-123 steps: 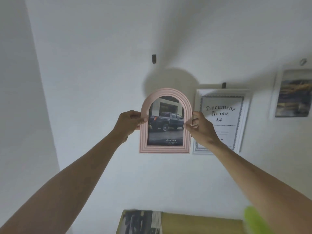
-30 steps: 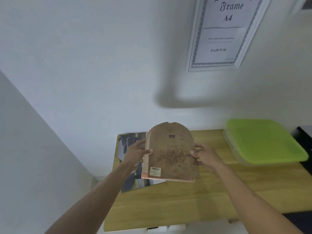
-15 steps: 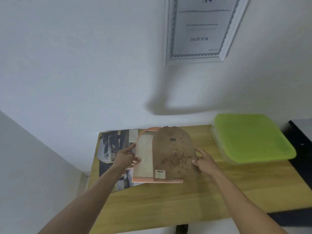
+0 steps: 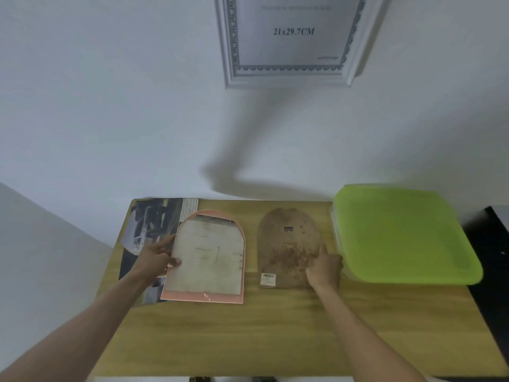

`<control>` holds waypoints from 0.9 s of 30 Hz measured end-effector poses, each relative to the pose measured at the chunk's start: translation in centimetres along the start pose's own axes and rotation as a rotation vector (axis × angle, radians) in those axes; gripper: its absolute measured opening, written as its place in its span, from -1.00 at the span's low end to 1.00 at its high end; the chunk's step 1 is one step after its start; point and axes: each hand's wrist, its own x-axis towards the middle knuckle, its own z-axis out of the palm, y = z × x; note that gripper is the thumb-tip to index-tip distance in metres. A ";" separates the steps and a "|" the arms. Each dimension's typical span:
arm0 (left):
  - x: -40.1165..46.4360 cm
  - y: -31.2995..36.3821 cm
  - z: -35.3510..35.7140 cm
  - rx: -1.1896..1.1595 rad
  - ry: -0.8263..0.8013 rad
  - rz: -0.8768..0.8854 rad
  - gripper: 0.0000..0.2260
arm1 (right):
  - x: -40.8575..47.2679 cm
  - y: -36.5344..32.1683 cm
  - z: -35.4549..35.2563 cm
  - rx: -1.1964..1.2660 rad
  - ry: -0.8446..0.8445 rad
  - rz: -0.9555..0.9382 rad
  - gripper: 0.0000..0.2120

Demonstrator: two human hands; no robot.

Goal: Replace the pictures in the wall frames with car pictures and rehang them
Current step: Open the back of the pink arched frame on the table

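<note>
The pink arched frame (image 4: 205, 296) lies face down on the wooden table (image 4: 275, 334), the pale back of its picture (image 4: 209, 257) showing. My left hand (image 4: 155, 259) holds the frame's left edge, thumb on the paper. To its right the brown arched backing board (image 4: 286, 244) lies flat on the table. My right hand (image 4: 325, 267) grips the board's lower right edge. A white document frame (image 4: 287, 75) hangs on the wall above.
Car magazine pages (image 4: 154, 221) lie under the pink frame at the table's left rear. A lime-green lidded container (image 4: 399, 232) takes up the right rear corner. A black object (image 4: 493, 244) stands beyond the table's right edge.
The frame came off the wall and went face down on the table. In the last second my right hand slid the backing board off to the right, uncovering the picture's back.
</note>
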 end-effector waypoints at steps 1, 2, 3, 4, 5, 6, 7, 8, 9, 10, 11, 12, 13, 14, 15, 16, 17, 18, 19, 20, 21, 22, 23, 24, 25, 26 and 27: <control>-0.3 0.1 0.3 -0.005 0.011 -0.010 -0.33 | -0.1 0.0 0.4 -0.156 0.024 -0.056 -0.43; -0.5 0.1 0.6 -0.011 0.023 -0.021 -0.35 | -0.2 0.1 1.1 -0.255 0.043 -0.128 -0.44; -0.6 0.1 0.9 -0.015 0.031 -0.034 -0.35 | -0.3 0.2 1.7 -0.307 0.034 -0.200 -0.44; -0.6 0.0 1.2 -0.025 0.031 -0.041 -0.34 | -0.4 0.1 2.2 -0.335 -0.010 -0.253 -0.43; -0.4 -0.1 1.4 -0.033 0.022 -0.041 -0.33 | -0.4 0.0 2.6 -0.355 -0.072 -0.281 -0.42; -0.2 -0.3 1.7 -0.044 0.011 -0.041 -0.31 | -0.2 -0.1 2.9 -0.374 -0.114 -0.294 -0.41; 0.0 -0.4 2.0 -0.047 0.001 -0.041 -0.30 | 0.0 -0.1 2.9 -0.384 -0.134 -0.291 -0.40; 0.1 -0.5 2.3 -0.042 -0.001 -0.041 -0.30 | 0.3 0.0 2.8 -0.384 -0.134 -0.284 -0.39; 0.1 -0.5 2.6 -0.038 0.003 -0.041 -0.30 | 0.6 0.1 2.6 -0.381 -0.128 -0.275 -0.39; 0.1 -0.4 2.8 -0.040 0.009 -0.039 -0.30 | 0.9 0.3 2.5 -0.383 -0.120 -0.267 -0.39; 0.0 -0.3 3.1 -0.039 0.010 -0.035 -0.30 | 1.2 0.5 2.2 -0.384 -0.115 -0.261 -0.39; 0.0 -0.2 3.4 -0.038 0.008 -0.032 -0.30 | 1.5 0.7 2.0 -0.387 -0.113 -0.258 -0.39; 0.0 0.0 3.7 -0.039 0.002 -0.029 -0.30 | 1.8 1.0 1.7 -0.396 -0.112 -0.255 -0.39; -0.1 0.2 4.1 -0.044 -0.007 -0.030 -0.30 | 2.0 1.2 1.4 -0.407 -0.107 -0.259 -0.38; -0.1 0.3 4.4 -0.045 -0.018 -0.031 -0.31 | 2.0 1.3 1.1 -0.425 -0.094 -0.271 -0.39; -0.2 0.4 4.7 -0.047 -0.027 -0.031 -0.31 | 1.8 1.4 1.0 -0.444 -0.063 -0.298 -0.39; -0.3 0.4 5.0 -0.047 -0.036 -0.029 -0.31 | 1.4 1.3 1.0 -0.441 -0.023 -0.338 -0.41; -0.3 0.5 5.3 -0.049 -0.043 -0.028 -0.31 | 0.8 1.1 1.1 -0.396 0.015 -0.391 -0.45; -0.4 0.4 5.4 -0.050 -0.053 -0.031 -0.31 | 0.2 0.7 1.3 -0.312 0.021 -0.445 -0.50; -0.4 0.3 5.5 -0.052 -0.062 -0.036 -0.31 | -0.7 0.2 1.7 -0.199 -0.014 -0.486 -0.55; -0.4 0.0 5.6 -0.053 -0.067 -0.042 -0.31 | -1.7 -0.5 2.0 -0.090 -0.074 -0.507 -0.58; -0.3 -0.3 5.6 -0.056 -0.068 -0.044 -0.31 | -2.6 -1.2 2.6 -0.008 -0.140 -0.507 -0.61; -0.3 -0.5 5.6 -0.057 -0.068 -0.044 -0.31 | -3.5 -1.8 3.1 0.037 -0.192 -0.500 -0.64; -0.2 -0.9 5.5 -0.062 -0.064 -0.044 -0.31 | -4.1 -2.3 3.7 0.056 -0.220 -0.493 -0.66; -0.1 -1.3 5.5 -0.061 -0.058 -0.040 -0.32 | -4.6 -2.6 4.2 0.059 -0.234 -0.482 -0.67; -0.1 -1.6 5.4 -0.044 -0.051 -0.024 -0.32 | -5.0 -2.8 4.7 0.063 -0.242 -0.464 -0.67; 0.0 -2.0 5.3 0.002 -0.039 0.007 -0.33 | -5.4 -3.1 4.9 0.063 -0.244 -0.444 -0.66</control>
